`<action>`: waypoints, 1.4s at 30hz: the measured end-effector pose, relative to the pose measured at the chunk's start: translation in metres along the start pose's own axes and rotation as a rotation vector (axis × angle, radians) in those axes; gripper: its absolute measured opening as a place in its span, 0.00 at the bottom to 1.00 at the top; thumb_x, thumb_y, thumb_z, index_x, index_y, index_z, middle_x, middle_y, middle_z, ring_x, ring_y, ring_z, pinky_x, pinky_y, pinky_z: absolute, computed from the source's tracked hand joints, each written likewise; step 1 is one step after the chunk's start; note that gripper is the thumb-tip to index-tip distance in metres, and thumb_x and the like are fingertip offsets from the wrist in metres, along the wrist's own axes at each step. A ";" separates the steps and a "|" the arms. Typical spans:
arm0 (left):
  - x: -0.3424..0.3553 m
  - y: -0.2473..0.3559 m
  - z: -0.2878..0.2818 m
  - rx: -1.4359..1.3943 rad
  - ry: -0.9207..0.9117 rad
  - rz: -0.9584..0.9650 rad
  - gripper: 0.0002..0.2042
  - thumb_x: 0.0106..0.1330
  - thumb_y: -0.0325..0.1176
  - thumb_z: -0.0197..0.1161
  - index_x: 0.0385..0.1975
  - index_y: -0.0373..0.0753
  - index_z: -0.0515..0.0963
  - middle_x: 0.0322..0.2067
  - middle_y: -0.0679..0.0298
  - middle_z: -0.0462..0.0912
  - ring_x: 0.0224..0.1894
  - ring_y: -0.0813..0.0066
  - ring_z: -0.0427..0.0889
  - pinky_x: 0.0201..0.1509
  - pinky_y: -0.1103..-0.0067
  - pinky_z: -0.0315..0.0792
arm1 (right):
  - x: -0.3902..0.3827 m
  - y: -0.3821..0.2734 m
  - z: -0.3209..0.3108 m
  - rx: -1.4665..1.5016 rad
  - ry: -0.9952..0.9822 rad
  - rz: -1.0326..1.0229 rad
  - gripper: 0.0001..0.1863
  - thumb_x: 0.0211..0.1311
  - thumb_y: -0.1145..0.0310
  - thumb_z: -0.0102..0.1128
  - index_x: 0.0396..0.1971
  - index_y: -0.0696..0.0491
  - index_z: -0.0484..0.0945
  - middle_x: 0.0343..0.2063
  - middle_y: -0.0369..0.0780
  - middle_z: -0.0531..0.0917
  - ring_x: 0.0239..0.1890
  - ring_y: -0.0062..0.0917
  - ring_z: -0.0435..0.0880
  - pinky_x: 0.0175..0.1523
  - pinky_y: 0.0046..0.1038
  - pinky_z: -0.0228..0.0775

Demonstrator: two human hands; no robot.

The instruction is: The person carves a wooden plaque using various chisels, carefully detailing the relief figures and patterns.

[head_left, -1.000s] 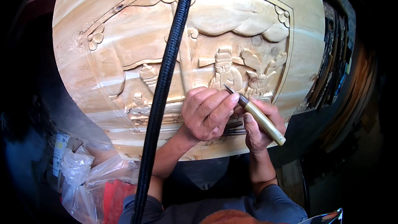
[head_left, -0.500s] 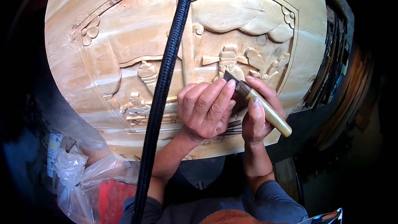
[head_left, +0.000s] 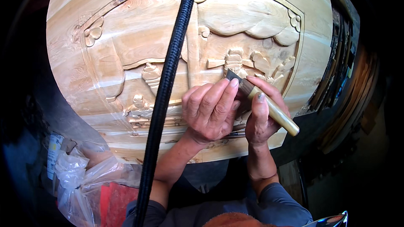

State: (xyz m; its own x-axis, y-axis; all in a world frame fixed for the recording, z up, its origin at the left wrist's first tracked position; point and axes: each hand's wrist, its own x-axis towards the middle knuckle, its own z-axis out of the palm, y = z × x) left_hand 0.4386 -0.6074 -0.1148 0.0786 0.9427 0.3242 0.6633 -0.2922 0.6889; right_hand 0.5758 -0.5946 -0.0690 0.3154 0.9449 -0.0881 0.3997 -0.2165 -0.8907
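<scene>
My right hand (head_left: 263, 117) is wrapped round the pale wooden handle (head_left: 277, 115) of a carving knife, its thumb lying along the handle. The dark, slant-tipped blade (head_left: 233, 76) points up and left. My left hand (head_left: 211, 111) is closed, its fingertips pressed to the blade near the handle. Beneath them is a large pale wooden panel (head_left: 145, 46) carved in relief. The blade tip is at the lower edge of a small carved figure (head_left: 234, 59) with a winged hat; whether it cuts into the wood I cannot tell. My hands hide the figure's lower part.
A thick black braided cable (head_left: 168, 71) crosses in front of the panel. Several slender tools (head_left: 235, 134) lie near its front edge, partly behind my hands. Clear plastic bag (head_left: 73, 172), red item (head_left: 120, 201) and white cylinder (head_left: 54, 153) are at lower left. Dark strips (head_left: 338, 50) stand at right.
The knife has tilted a little, its handle end shifting slightly right and its blade slightly left. The panel appears shifted a little right and down in view. Both hands keep their hold.
</scene>
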 end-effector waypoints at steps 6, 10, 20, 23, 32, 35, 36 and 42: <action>0.000 0.001 0.002 0.016 0.018 -0.013 0.18 0.75 0.38 0.70 0.60 0.38 0.89 0.53 0.63 0.89 0.49 0.67 0.84 0.53 0.68 0.75 | 0.001 0.002 0.000 0.008 -0.006 0.010 0.16 0.69 0.68 0.65 0.49 0.62 0.91 0.39 0.44 0.93 0.38 0.26 0.93 0.48 0.27 0.83; 0.000 0.001 0.003 0.018 0.018 -0.017 0.18 0.76 0.38 0.69 0.60 0.39 0.89 0.53 0.64 0.89 0.49 0.67 0.84 0.53 0.68 0.75 | 0.001 0.001 -0.001 0.010 -0.012 0.028 0.16 0.70 0.67 0.66 0.49 0.61 0.91 0.38 0.44 0.93 0.39 0.25 0.92 0.48 0.27 0.83; 0.001 0.002 0.002 0.022 -0.011 -0.003 0.18 0.76 0.42 0.69 0.59 0.39 0.89 0.52 0.62 0.88 0.49 0.64 0.83 0.54 0.67 0.73 | -0.001 0.000 -0.002 0.045 0.018 0.070 0.15 0.72 0.66 0.65 0.49 0.61 0.91 0.39 0.42 0.93 0.39 0.23 0.91 0.48 0.26 0.82; 0.003 0.001 0.002 0.025 -0.018 0.010 0.18 0.76 0.41 0.69 0.60 0.40 0.89 0.53 0.65 0.88 0.49 0.67 0.83 0.53 0.68 0.73 | -0.002 0.003 -0.002 0.058 0.045 0.081 0.16 0.73 0.66 0.65 0.49 0.61 0.91 0.39 0.42 0.93 0.39 0.23 0.91 0.49 0.26 0.82; -0.001 0.000 0.000 -0.029 -0.002 -0.010 0.20 0.76 0.42 0.71 0.60 0.36 0.87 0.54 0.59 0.88 0.49 0.60 0.83 0.54 0.66 0.74 | 0.000 0.000 -0.001 0.109 -0.018 0.087 0.15 0.73 0.68 0.66 0.50 0.62 0.90 0.38 0.42 0.93 0.39 0.22 0.91 0.48 0.25 0.82; 0.000 0.000 0.001 -0.013 -0.009 -0.007 0.20 0.76 0.42 0.71 0.60 0.36 0.87 0.54 0.59 0.88 0.49 0.60 0.83 0.54 0.66 0.75 | 0.001 0.000 -0.001 0.114 -0.019 0.102 0.15 0.73 0.68 0.67 0.50 0.62 0.90 0.37 0.42 0.93 0.38 0.22 0.91 0.48 0.25 0.82; -0.001 0.000 0.001 -0.011 -0.009 -0.009 0.20 0.76 0.42 0.71 0.61 0.36 0.87 0.54 0.59 0.88 0.49 0.60 0.83 0.54 0.67 0.75 | 0.001 0.000 -0.001 0.115 -0.020 0.099 0.15 0.74 0.67 0.67 0.51 0.62 0.90 0.37 0.42 0.93 0.38 0.21 0.91 0.48 0.24 0.82; 0.001 0.002 0.002 0.005 -0.005 -0.017 0.19 0.76 0.42 0.70 0.60 0.39 0.88 0.54 0.63 0.88 0.50 0.65 0.82 0.54 0.68 0.73 | -0.002 0.002 0.001 0.132 0.016 0.119 0.17 0.75 0.64 0.67 0.51 0.62 0.90 0.40 0.43 0.93 0.41 0.23 0.91 0.51 0.27 0.83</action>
State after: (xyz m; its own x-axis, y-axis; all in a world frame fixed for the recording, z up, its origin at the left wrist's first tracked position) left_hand 0.4417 -0.6067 -0.1147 0.0714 0.9482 0.3094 0.6683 -0.2758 0.6909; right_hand 0.5754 -0.5967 -0.0712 0.3674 0.9104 -0.1903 0.2426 -0.2913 -0.9253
